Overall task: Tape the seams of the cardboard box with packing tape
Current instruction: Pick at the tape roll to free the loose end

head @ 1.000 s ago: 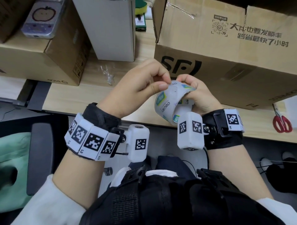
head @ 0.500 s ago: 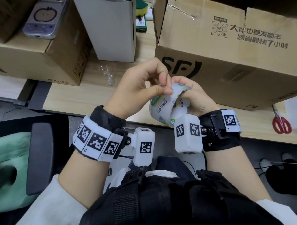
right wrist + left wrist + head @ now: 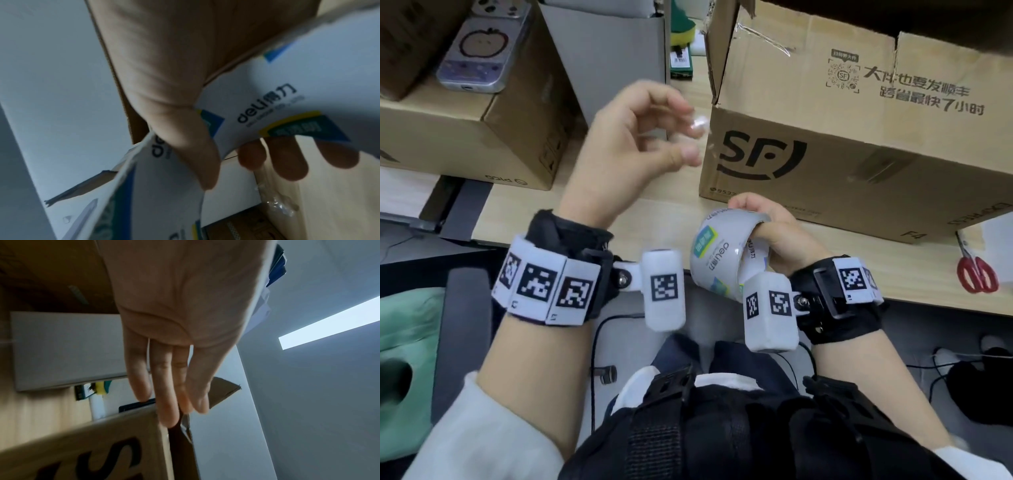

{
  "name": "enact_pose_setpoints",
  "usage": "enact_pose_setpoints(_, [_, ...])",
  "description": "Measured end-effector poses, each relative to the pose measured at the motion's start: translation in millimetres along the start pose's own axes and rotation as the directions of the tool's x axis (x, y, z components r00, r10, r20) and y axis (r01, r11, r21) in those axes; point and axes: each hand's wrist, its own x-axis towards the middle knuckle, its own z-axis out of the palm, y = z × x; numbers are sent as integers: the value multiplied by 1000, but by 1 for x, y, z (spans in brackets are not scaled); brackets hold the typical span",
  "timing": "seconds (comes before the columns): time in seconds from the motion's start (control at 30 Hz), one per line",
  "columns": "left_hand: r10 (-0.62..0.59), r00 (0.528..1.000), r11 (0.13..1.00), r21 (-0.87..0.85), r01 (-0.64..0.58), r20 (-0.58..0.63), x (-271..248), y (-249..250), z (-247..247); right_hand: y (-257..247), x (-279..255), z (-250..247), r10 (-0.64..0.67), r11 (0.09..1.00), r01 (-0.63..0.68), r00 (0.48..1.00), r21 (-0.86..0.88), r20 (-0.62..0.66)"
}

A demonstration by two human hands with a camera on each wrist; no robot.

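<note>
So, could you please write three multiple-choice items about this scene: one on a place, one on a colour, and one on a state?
1. Where are the scissors?
A. On the desk, to the right of the SF box
B. Inside the SF box
C. In the left hand

2. What colour are the scissors' handles?
A. Green
B. Red
C. Black

3. What is the state of the tape roll?
A. Lying on the desk
B. Standing on top of the SF box
C. Held by the right hand

Answers:
1 A: they lie on the desk beyond the right corner of the SF box.
2 B: both handle loops show red in the head view.
3 C: the right hand grips the roll, thumb through its core, while the left hand is raised apart from it.
</note>
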Motion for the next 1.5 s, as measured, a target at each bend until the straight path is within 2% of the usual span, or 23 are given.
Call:
enact_pose_setpoints(0.07, [-44, 990, 999, 25, 41, 131, -4, -6, 7, -4, -1, 1, -58, 997, 59, 998, -49, 26])
enact_pose_setpoints(0.17, [-107, 934, 994, 18, 107, 341, -10, -8, 13, -7, -2, 2, -101, 992, 104, 994, -74, 41])
enact_pose_setpoints(0.27, [-133, 901, 984, 161, 72, 413, -13, -11, 14, -11, -2, 1, -128, 987, 134, 990, -93, 62])
enact_pose_setpoints(0.4, [-94, 927, 988, 150, 42, 362, -18, -12, 17, -14, -4, 1, -142, 988, 146, 987, -48, 69])
enact_pose_setpoints(0.6, [-12, 968, 983, 180, -34, 249, -21, -10, 21, -15, -4, 1, -158, 983, 161, 986, -84, 46])
enact_pose_setpoints(0.8, [33, 978, 970, 230, -81, 204, -21, -10, 23, -15, -2, 0, -169, 973, 175, 984, -147, 55])
enact_pose_setpoints(1.0, [124, 985, 943, 294, -153, 116, -21, -16, 26, -13, -1, 2, -181, 978, 183, 983, -97, 32])
enact_pose_setpoints(1.13, [148, 987, 957, 243, -159, 62, -22, -22, 29, -8, 1, 5, -109, 985, 111, 994, -131, 21])
enact_pose_setpoints(1.2, [138, 989, 972, 184, -145, 49, -22, -25, 30, -4, 2, 5, -77, 990, 80, 996, -117, 37])
enact_pose_setpoints(1.33, [20, 998, 1000, 13, -21, 62, -22, -32, 20, -4, 0, -7, -108, 990, 118, 987, -76, 122])
enact_pose_setpoints(1.43, [-61, 991, 998, -25, 64, 118, -24, -38, 9, -12, 3, -4, -237, 962, 244, 969, -120, 72])
enact_pose_setpoints(1.5, [-84, 986, 995, -36, 90, 147, -26, -40, 5, -16, 9, 6, -369, 901, 371, 928, -227, 50])
